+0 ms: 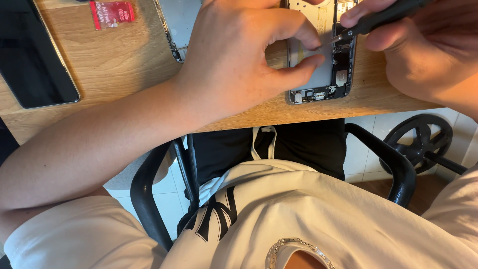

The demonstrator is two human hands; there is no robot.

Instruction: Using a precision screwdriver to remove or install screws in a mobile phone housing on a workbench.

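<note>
An opened phone body (323, 74) with bare circuitry lies on the wooden table (124, 65) near its front edge. My left hand (239, 50) rests on it, thumb and forefinger pinched at its inner left side. My right hand (423, 45) grips a black screwdriver (378, 20) whose thin tip touches the phone's inside close to my left fingertips. A second phone part, a silver frame (174, 27), sits just left of my left hand, partly hidden by it.
A dark tablet (32, 60) lies at the table's left. A small red packet (112, 12) is at the back. Below the table edge are black chair arms (393, 164), my lap, a tiled floor and a black wheel-shaped object (423, 139).
</note>
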